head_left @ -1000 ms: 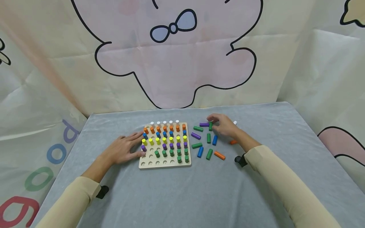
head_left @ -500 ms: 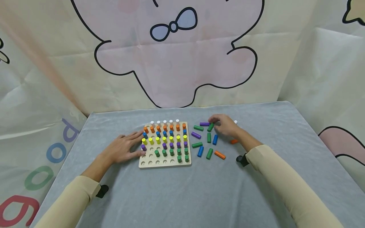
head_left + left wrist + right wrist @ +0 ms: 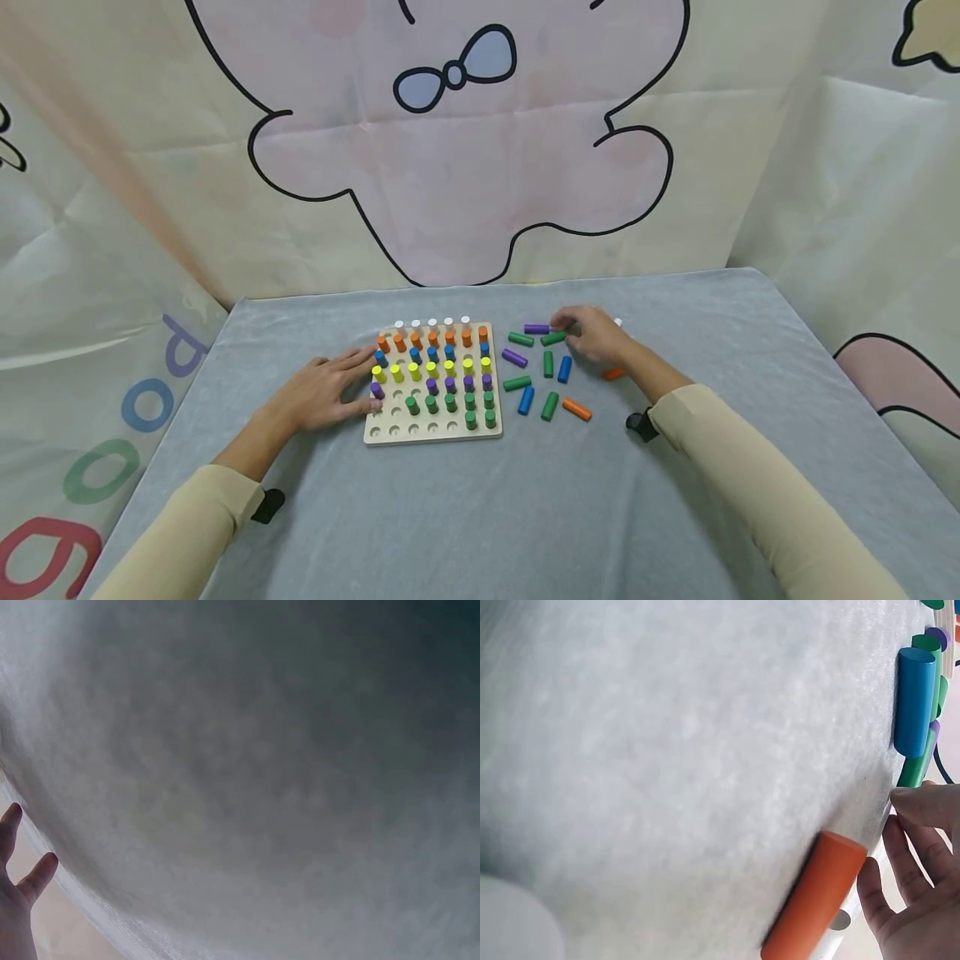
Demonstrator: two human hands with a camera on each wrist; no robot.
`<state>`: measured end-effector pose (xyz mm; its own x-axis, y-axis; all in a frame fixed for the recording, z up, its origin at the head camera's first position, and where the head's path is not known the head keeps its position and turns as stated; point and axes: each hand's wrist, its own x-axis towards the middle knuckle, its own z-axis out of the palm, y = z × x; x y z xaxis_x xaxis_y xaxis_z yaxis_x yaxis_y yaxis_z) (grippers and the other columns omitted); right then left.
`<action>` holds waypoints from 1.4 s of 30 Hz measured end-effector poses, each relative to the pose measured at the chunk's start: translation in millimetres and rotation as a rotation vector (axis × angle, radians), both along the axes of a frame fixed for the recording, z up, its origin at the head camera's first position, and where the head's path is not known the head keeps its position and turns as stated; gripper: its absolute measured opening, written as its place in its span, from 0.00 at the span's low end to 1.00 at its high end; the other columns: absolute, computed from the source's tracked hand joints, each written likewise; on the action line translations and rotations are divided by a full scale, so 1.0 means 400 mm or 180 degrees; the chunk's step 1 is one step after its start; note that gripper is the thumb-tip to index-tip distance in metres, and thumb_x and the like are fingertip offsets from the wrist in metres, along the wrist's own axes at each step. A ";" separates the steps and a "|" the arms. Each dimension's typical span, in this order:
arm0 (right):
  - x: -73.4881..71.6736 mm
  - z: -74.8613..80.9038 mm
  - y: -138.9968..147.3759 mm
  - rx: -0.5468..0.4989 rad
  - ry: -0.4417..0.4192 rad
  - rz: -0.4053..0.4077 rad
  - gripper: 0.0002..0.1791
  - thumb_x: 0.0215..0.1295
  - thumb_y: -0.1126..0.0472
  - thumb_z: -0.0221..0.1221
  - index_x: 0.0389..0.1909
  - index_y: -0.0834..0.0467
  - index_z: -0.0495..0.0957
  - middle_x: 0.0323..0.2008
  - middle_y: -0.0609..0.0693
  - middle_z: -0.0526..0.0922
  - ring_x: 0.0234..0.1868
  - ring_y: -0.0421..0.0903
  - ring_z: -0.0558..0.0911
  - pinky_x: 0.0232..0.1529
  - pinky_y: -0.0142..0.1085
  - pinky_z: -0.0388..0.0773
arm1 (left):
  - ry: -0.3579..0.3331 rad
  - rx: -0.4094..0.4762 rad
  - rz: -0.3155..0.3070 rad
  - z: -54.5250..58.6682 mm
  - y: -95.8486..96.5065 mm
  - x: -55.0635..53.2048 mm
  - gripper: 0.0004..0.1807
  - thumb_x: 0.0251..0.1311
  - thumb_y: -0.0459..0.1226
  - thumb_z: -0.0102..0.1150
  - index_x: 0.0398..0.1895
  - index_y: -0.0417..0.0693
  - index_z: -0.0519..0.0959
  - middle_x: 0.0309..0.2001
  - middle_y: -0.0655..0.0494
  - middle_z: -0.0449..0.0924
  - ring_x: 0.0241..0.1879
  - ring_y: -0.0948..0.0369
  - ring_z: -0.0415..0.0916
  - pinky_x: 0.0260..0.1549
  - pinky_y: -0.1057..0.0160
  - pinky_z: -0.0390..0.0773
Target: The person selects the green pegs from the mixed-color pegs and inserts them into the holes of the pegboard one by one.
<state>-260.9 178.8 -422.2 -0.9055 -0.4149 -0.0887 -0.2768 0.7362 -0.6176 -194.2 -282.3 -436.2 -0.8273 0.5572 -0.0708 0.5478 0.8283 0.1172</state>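
Observation:
A pale wooden peg board (image 3: 412, 435) lies on the cloth, with rows of white, orange, blue, yellow, purple and green pegs upright in its holes. My left hand (image 3: 322, 392) rests at the board's left edge, fingers spread and thumb by the lower left. Only that hand's fingers (image 3: 39, 876) show in the left wrist view. To the right of the board, my right hand (image 3: 592, 332) pinches the end of a green peg (image 3: 553, 338), which lies sideways. In the right wrist view the thumb meets this green peg (image 3: 913, 772), partly behind a blue peg (image 3: 915, 705).
Loose pegs lie between board and right hand: purple pegs (image 3: 514, 357), green pegs (image 3: 549, 407), blue pegs (image 3: 527, 400) and an orange peg (image 3: 577, 409). Another orange peg (image 3: 814, 896) and a white peg (image 3: 618, 322) lie by the right hand. Grey cloth (image 3: 465, 517) covers the table.
The green peg at my right fingertips has turned from pointing toward me to lying nearly crosswise. The right hand has shifted slightly right. My left hand stays at the board.

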 end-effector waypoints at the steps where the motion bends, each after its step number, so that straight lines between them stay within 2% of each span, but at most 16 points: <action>1: 0.001 0.001 0.000 0.0021 -0.0006 -0.0010 0.18 0.63 0.77 0.57 0.53 0.64 0.79 0.49 0.58 0.83 0.56 0.56 0.78 0.63 0.54 0.68 | -0.0003 -0.0007 -0.0003 0.001 0.000 0.000 0.49 0.62 0.69 0.47 0.78 0.48 0.58 0.78 0.50 0.53 0.73 0.46 0.57 0.59 0.33 0.64; 7: 0.012 0.009 0.008 0.0074 0.0099 0.0025 0.17 0.64 0.76 0.57 0.53 0.64 0.79 0.49 0.58 0.83 0.54 0.56 0.79 0.60 0.53 0.71 | -0.0029 -0.0042 0.0006 0.003 0.001 0.001 0.49 0.63 0.69 0.47 0.78 0.48 0.57 0.78 0.50 0.52 0.74 0.46 0.57 0.59 0.33 0.64; 15: 0.032 0.023 0.016 0.0129 0.0276 0.0186 0.16 0.65 0.76 0.57 0.53 0.66 0.79 0.47 0.58 0.83 0.51 0.55 0.80 0.56 0.52 0.75 | 0.0041 0.0005 -0.0017 0.004 -0.005 0.006 0.48 0.63 0.68 0.49 0.77 0.48 0.59 0.77 0.50 0.54 0.73 0.46 0.58 0.58 0.33 0.65; 28: 0.061 0.047 0.026 0.0212 0.0413 0.0345 0.17 0.64 0.74 0.60 0.54 0.64 0.80 0.47 0.57 0.84 0.50 0.53 0.81 0.55 0.52 0.76 | 0.0047 0.0039 -0.0025 0.002 -0.004 0.005 0.48 0.63 0.68 0.49 0.77 0.48 0.59 0.77 0.51 0.54 0.73 0.46 0.58 0.58 0.33 0.65; 37: 0.063 0.050 0.018 0.0071 0.0496 0.0339 0.17 0.64 0.74 0.61 0.54 0.64 0.80 0.47 0.56 0.85 0.49 0.52 0.81 0.55 0.53 0.76 | 0.0098 0.0038 -0.0054 0.003 -0.003 0.004 0.47 0.63 0.68 0.48 0.76 0.47 0.61 0.77 0.50 0.56 0.73 0.46 0.59 0.57 0.34 0.66; 42: 0.066 0.045 0.000 -0.0087 0.0572 0.0314 0.16 0.65 0.73 0.61 0.54 0.65 0.79 0.47 0.58 0.85 0.48 0.52 0.81 0.54 0.53 0.76 | 0.0050 0.0054 -0.0050 0.004 -0.002 0.005 0.47 0.63 0.68 0.48 0.76 0.48 0.60 0.77 0.51 0.54 0.73 0.46 0.58 0.58 0.34 0.66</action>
